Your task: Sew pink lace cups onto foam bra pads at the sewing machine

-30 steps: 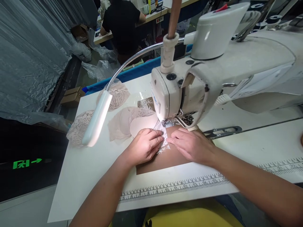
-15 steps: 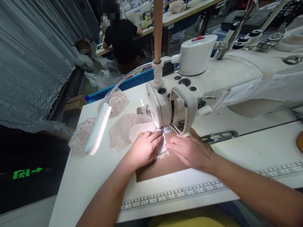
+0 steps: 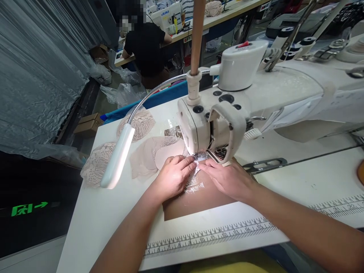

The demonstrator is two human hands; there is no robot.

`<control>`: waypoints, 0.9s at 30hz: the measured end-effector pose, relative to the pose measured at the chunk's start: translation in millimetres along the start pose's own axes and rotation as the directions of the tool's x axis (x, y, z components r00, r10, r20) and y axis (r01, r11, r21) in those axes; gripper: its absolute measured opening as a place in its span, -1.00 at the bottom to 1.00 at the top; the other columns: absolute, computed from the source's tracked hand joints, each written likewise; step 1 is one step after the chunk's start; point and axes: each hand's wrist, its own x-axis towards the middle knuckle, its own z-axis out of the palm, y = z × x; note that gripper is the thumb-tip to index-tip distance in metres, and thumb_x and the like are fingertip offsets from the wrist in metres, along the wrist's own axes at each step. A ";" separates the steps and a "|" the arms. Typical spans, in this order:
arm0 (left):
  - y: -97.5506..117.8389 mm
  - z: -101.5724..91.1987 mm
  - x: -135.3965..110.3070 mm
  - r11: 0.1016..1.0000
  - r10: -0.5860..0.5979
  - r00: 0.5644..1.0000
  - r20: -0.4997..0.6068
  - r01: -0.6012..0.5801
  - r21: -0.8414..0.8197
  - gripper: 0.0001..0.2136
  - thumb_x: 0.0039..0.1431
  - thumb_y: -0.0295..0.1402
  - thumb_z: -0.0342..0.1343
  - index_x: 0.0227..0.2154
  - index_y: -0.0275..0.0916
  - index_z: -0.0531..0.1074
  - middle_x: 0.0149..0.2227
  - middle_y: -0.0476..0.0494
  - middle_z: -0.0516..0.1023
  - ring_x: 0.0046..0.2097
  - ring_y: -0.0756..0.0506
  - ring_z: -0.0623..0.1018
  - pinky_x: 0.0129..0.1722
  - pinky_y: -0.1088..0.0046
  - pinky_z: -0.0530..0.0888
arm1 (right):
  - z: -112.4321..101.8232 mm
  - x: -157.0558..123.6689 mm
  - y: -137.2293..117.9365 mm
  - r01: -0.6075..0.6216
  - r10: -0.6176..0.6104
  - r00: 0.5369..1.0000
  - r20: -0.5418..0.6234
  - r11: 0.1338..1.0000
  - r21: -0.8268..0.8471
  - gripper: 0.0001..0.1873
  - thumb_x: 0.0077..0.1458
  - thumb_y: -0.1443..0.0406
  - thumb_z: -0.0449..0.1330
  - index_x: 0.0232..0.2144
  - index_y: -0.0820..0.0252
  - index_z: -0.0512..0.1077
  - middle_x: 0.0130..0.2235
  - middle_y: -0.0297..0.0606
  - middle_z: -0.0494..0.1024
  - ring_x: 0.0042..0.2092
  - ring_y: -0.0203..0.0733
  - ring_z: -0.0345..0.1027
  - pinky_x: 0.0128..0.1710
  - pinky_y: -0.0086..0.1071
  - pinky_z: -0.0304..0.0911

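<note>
Under the needle area of a white sewing machine [image 3: 196, 125] lies a small piece of pale lace fabric [image 3: 196, 169]. My left hand [image 3: 175, 177] presses on its left side, fingers together and curled down close to the presser foot. From the right, my right hand [image 3: 229, 177] pinches the edge of the same fabric with thumb and fingers. Both hands rest over a brown sheet [image 3: 196, 208] taped to the table. A sheer beige piece with a smooth pink cup [image 3: 167, 151] extends left from the machine. The needle tip and fingertips are partly hidden.
A lamp head [image 3: 118, 157] on a bendy neck hangs left of my hands. Lace cup pieces [image 3: 98, 163] lie beneath and behind it. A printed ruler [image 3: 210, 237] runs along the table's front edge. Further back a person in black [image 3: 146, 47] sits at another bench.
My right hand has slid forward and slightly left along the fabric, closer to the needle. Less of the pale fabric shows between my hands. The left hand stays nearly in place.
</note>
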 end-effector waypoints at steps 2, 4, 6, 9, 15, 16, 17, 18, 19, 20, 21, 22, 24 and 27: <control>-0.2 0.1 -0.2 1.000 0.001 1.000 -0.002 -0.001 0.003 -0.66 0.24 -0.46 -0.08 0.06 -0.25 0.31 0.10 -0.23 0.40 0.01 -0.21 0.36 -0.06 0.20 0.33 | -0.3 -1.1 1.6 0.006 -0.006 1.000 -0.004 1.000 0.021 -0.65 0.09 0.49 0.00 -0.16 0.17 0.48 -0.31 -0.26 0.51 -0.32 -0.21 0.24 -0.32 -0.34 0.03; -0.3 0.2 -0.3 1.000 0.003 1.000 -0.003 -0.003 0.005 -0.66 0.24 -0.46 -0.08 0.06 -0.25 0.32 0.11 -0.23 0.40 0.01 -0.21 0.36 -0.06 0.20 0.32 | -0.6 -2.2 2.8 0.023 -0.022 1.000 -0.014 0.999 0.039 -0.66 0.11 0.48 -0.01 -0.17 0.17 0.48 -0.31 -0.27 0.51 -0.31 -0.21 0.24 -0.30 -0.33 0.04; -0.2 0.7 -0.3 1.000 0.005 1.000 -0.004 -0.005 0.007 -0.67 0.25 -0.46 -0.09 0.06 -0.25 0.31 0.11 -0.23 0.40 0.01 -0.21 0.36 -0.06 0.20 0.32 | -0.5 -2.9 3.5 0.049 -0.048 0.999 -0.025 0.998 0.047 -0.67 0.11 0.48 -0.01 -0.18 0.18 0.48 -0.32 -0.29 0.50 -0.34 -0.23 0.22 -0.32 -0.34 0.04; 0.3 1.4 -0.4 1.000 0.007 1.000 -0.007 -0.007 0.015 -0.68 0.27 -0.44 -0.11 0.06 -0.25 0.32 0.11 -0.22 0.40 0.01 -0.20 0.36 -0.06 0.21 0.32 | 0.2 -3.4 3.8 0.080 -0.079 0.997 -0.018 0.996 0.038 -0.68 0.09 0.48 0.01 -0.18 0.18 0.47 -0.33 -0.29 0.47 -0.37 -0.26 0.20 -0.36 -0.34 0.02; 1.5 0.5 -0.3 0.998 0.042 0.999 -0.027 -0.041 0.037 -0.69 0.29 -0.43 -0.13 0.05 -0.26 0.32 0.09 -0.23 0.42 -0.02 -0.17 0.38 -0.11 0.25 0.31 | 1.2 -4.2 3.9 0.091 -0.092 0.995 -0.031 0.996 -0.005 -0.67 0.09 0.49 -0.01 -0.17 0.19 0.47 -0.31 -0.26 0.47 -0.36 -0.23 0.22 -0.34 -0.31 -0.01; 1.3 0.6 -0.3 0.998 0.048 0.998 -0.027 -0.047 0.040 -0.69 0.29 -0.43 -0.13 0.05 -0.26 0.32 0.08 -0.23 0.42 -0.02 -0.17 0.38 -0.11 0.26 0.31 | 1.1 -4.1 3.8 0.090 -0.090 0.996 -0.028 0.996 -0.005 -0.67 0.09 0.48 0.00 -0.16 0.19 0.47 -0.30 -0.25 0.47 -0.35 -0.23 0.22 -0.34 -0.32 -0.01; 0.9 0.7 -0.1 0.998 0.051 0.998 -0.024 -0.050 0.044 -0.69 0.29 -0.43 -0.12 0.05 -0.26 0.32 0.08 -0.23 0.43 -0.03 -0.17 0.38 -0.11 0.26 0.30 | 1.1 -3.8 3.5 0.086 -0.086 0.996 -0.023 0.996 -0.003 -0.67 0.09 0.48 0.00 -0.16 0.19 0.47 -0.30 -0.24 0.47 -0.35 -0.22 0.22 -0.34 -0.32 -0.01; 0.4 0.9 0.1 0.998 0.052 0.998 -0.022 -0.051 0.049 -0.69 0.29 -0.43 -0.12 0.05 -0.26 0.32 0.07 -0.23 0.44 -0.03 -0.17 0.38 -0.11 0.26 0.30 | 1.0 -3.3 3.1 0.077 -0.077 0.997 -0.016 0.997 -0.002 -0.66 0.09 0.48 0.00 -0.16 0.19 0.47 -0.30 -0.24 0.48 -0.35 -0.22 0.22 -0.35 -0.32 -0.01; -0.3 1.2 0.4 0.997 0.050 0.998 -0.022 -0.049 0.053 -0.69 0.29 -0.44 -0.11 0.05 -0.26 0.32 0.06 -0.22 0.44 -0.04 -0.17 0.39 -0.12 0.26 0.29 | 0.9 -2.5 2.5 0.062 -0.062 0.998 -0.006 0.998 -0.003 -0.66 0.09 0.48 0.01 -0.16 0.18 0.47 -0.30 -0.24 0.48 -0.35 -0.22 0.22 -0.35 -0.32 -0.01; -1.1 1.4 0.7 0.997 0.045 0.999 -0.021 -0.044 0.058 -0.69 0.29 -0.44 -0.11 0.05 -0.26 0.33 0.05 -0.22 0.45 -0.04 -0.17 0.39 -0.13 0.26 0.29 | 0.9 -1.5 1.8 0.041 -0.041 0.999 0.007 0.999 -0.008 -0.66 0.09 0.48 0.01 -0.15 0.17 0.47 -0.31 -0.24 0.48 -0.34 -0.21 0.23 -0.35 -0.32 0.00; -2.0 1.6 1.2 0.997 0.039 0.999 -0.020 -0.038 0.061 -0.70 0.29 -0.44 -0.11 0.04 -0.25 0.33 0.04 -0.22 0.46 -0.04 -0.18 0.39 -0.13 0.26 0.29 | 0.8 -0.3 1.1 0.016 -0.016 1.000 0.023 1.000 -0.015 -0.65 0.08 0.48 0.01 -0.15 0.16 0.47 -0.32 -0.23 0.48 -0.33 -0.20 0.24 -0.34 -0.32 0.00; -2.9 1.6 1.7 0.998 0.033 0.999 -0.021 -0.032 0.063 -0.70 0.29 -0.44 -0.12 0.04 -0.25 0.34 0.03 -0.22 0.46 -0.05 -0.18 0.39 -0.13 0.26 0.29 | 0.9 0.9 0.5 -0.006 0.007 0.999 0.039 1.000 -0.022 -0.64 0.08 0.48 0.01 -0.14 0.15 0.47 -0.32 -0.23 0.48 -0.31 -0.18 0.25 -0.32 -0.31 0.02; -4.6 1.3 2.8 0.998 0.020 1.000 -0.022 -0.019 0.056 -0.70 0.29 -0.42 -0.12 0.03 -0.23 0.35 0.02 -0.22 0.47 -0.05 -0.18 0.38 -0.13 0.25 0.29 | 1.2 2.9 -0.3 -0.047 0.049 0.997 0.063 0.998 -0.032 -0.62 0.08 0.48 0.01 -0.13 0.13 0.48 -0.34 -0.21 0.47 -0.27 -0.14 0.28 -0.28 -0.30 0.04; -6.0 0.6 4.3 1.000 -0.018 0.999 -0.035 0.019 0.023 -0.68 0.28 -0.43 -0.13 0.04 -0.19 0.36 0.02 -0.21 0.47 -0.06 -0.18 0.38 -0.11 0.23 0.29 | 2.6 4.1 0.4 -0.071 0.072 0.996 0.058 0.997 -0.017 -0.62 0.08 0.48 0.00 -0.14 0.13 0.49 -0.36 -0.19 0.46 -0.26 -0.13 0.28 -0.26 -0.30 0.05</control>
